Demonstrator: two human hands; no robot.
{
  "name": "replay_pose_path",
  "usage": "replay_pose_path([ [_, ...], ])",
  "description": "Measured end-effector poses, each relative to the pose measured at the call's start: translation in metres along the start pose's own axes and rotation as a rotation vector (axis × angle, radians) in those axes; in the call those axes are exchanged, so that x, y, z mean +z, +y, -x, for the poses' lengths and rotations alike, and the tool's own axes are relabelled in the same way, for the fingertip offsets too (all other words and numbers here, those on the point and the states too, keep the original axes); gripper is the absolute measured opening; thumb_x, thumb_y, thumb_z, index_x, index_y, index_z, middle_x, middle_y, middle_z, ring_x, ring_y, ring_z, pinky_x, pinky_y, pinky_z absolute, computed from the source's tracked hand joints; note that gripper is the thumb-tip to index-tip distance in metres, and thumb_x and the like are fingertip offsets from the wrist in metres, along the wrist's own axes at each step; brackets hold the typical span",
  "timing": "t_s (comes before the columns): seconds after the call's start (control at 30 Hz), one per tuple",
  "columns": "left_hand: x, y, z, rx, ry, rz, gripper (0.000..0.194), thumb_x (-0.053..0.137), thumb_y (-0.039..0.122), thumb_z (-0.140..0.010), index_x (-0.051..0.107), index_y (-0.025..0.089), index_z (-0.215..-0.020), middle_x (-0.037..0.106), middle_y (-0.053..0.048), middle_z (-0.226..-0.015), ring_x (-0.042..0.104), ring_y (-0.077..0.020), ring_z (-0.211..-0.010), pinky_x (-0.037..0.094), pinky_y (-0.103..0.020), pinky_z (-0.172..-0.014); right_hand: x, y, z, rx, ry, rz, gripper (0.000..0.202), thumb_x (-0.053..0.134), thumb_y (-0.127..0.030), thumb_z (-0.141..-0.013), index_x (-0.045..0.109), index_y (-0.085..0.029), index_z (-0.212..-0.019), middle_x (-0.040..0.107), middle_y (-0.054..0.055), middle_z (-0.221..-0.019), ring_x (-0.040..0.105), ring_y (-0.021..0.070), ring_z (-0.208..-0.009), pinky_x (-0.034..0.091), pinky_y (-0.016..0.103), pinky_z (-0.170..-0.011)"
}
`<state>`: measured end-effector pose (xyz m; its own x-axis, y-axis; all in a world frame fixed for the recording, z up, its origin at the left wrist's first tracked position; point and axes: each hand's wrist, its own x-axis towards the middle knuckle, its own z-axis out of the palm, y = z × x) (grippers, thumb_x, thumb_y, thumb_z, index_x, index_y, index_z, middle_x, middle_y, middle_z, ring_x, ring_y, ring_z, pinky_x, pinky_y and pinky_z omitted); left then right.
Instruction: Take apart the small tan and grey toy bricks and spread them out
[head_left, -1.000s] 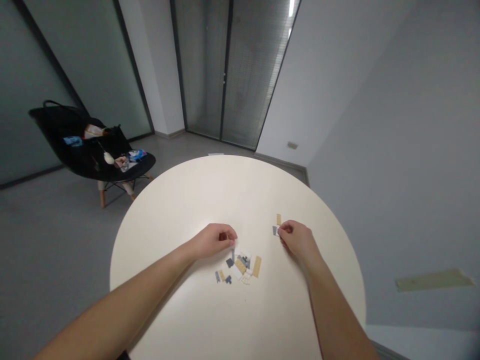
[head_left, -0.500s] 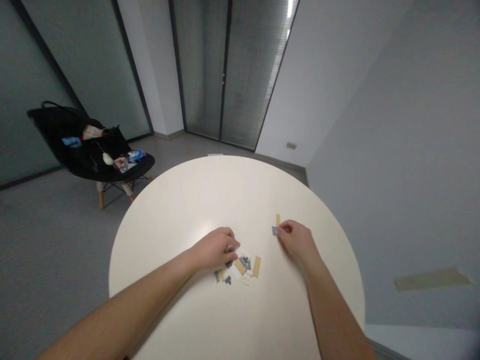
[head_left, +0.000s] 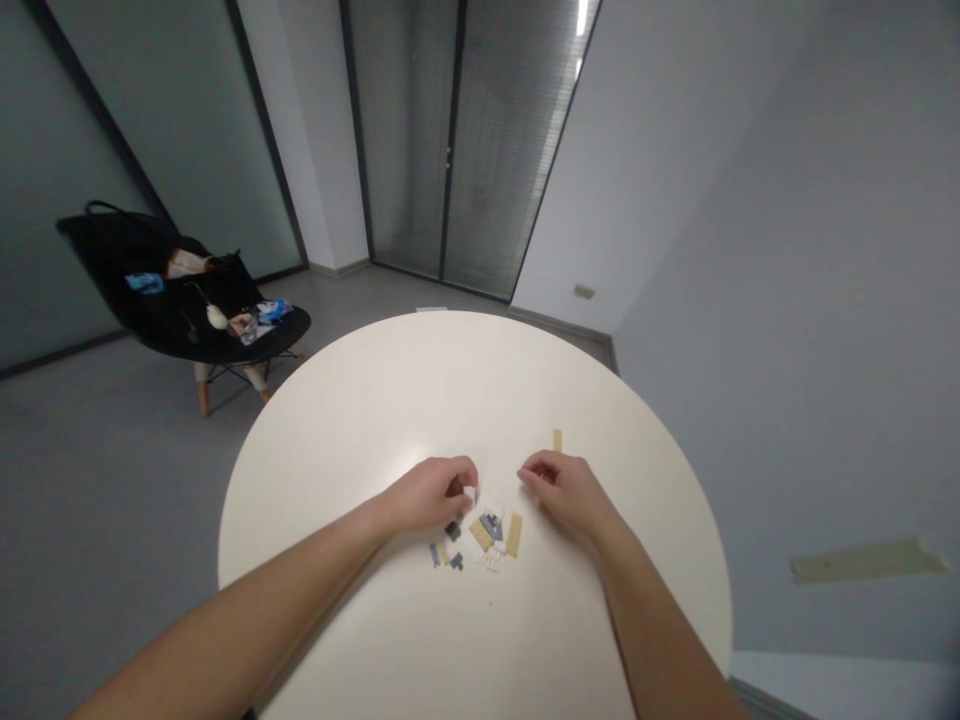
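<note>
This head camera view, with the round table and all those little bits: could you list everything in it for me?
small pieces: too many overlap to count, tan, white and grey, on the near half of the table
lone tan piece: one, tan, just beyond the right hand
table: one, cream-white, centre
chair: one, black, wooden legs, far left, bearing assorted items
glass panels: several, grey-green, dark frames, back and left
walls: pale grey, back and right
tape strip: one, yellowish, right wall
floor: grey, around the table
left hand: one, pinching a white piece
right hand: one, fingertips together, contents unclear
</note>
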<state>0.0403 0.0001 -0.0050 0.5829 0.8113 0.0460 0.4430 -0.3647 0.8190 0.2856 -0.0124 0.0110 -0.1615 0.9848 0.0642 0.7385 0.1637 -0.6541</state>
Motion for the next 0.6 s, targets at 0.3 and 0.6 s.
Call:
replay_pose_path([
  [0.3, 0.005, -0.011, -0.010, -0.043, 0.175, 0.550, 0.028, 0.069, 0.037, -0.076, 0.052, 0.016, -0.079, 0.053, 0.004, -0.059, 0.048, -0.0086, -0.052, 0.034, -0.022, -0.052, 0.028, -0.023, 0.003, -0.121, -0.101, -0.129, 0.023, 0.063, -0.037, -0.081, 0.072, -0.020, -0.092, 0.067, 0.001, -0.070, 0.054, 0.0120, -0.058, 0.040, 0.023, -0.056],
  [0.6, 0.008, -0.010, -0.009, -0.043, 0.145, 0.628, 0.034, 0.075, 0.042, -0.071, 0.056, 0.014, -0.075, 0.060, 0.000, -0.065, 0.055, -0.0114, -0.059, 0.041, -0.026, -0.056, 0.027, -0.030, 0.002, -0.187, -0.046, -0.139, 0.020, 0.059, -0.035, -0.084, 0.072, -0.020, -0.081, 0.067, 0.002, -0.069, 0.054, 0.0126, -0.060, 0.040, 0.024, -0.057],
])
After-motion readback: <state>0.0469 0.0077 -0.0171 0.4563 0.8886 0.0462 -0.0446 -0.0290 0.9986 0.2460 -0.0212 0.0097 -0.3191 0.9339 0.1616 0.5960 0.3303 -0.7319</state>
